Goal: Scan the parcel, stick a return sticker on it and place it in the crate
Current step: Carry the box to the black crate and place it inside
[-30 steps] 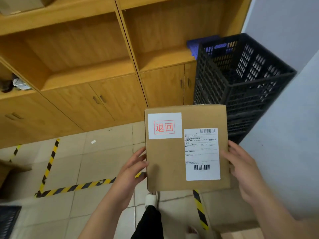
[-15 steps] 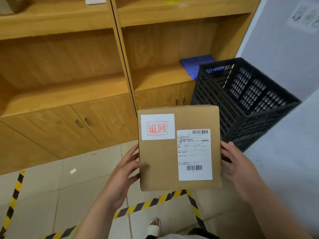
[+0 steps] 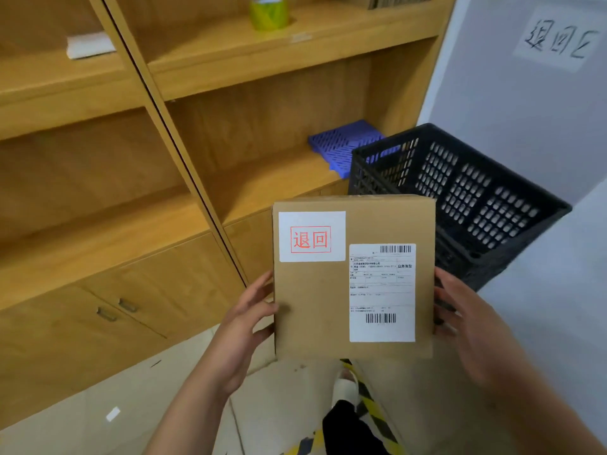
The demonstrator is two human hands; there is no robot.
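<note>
I hold a flat brown cardboard parcel (image 3: 312,307) in front of me, face up. A white return sticker (image 3: 312,236) with red characters sits on its upper left. A white shipping label (image 3: 382,292) with barcodes covers its right half. My left hand (image 3: 244,326) grips the parcel's left edge and my right hand (image 3: 466,323) grips the right edge. The black slotted plastic crate (image 3: 486,205) stands on the floor just beyond the parcel, to the right, its near left corner hidden behind the parcel. What lies inside the crate I cannot make out.
A wooden shelf unit (image 3: 184,178) with cupboard doors fills the left and centre. On its shelves lie a blue plastic tray (image 3: 341,146), a roll of tape (image 3: 268,13) and white paper (image 3: 90,44). A grey wall with a handwritten sign (image 3: 558,41) rises at right. Yellow-black floor tape (image 3: 371,402) runs below.
The view has tilted up and closer to the shelves and crate. The parcel stays gripped in both hands and is nearer the crate; the upper shelf and wall sign have come into view.
</note>
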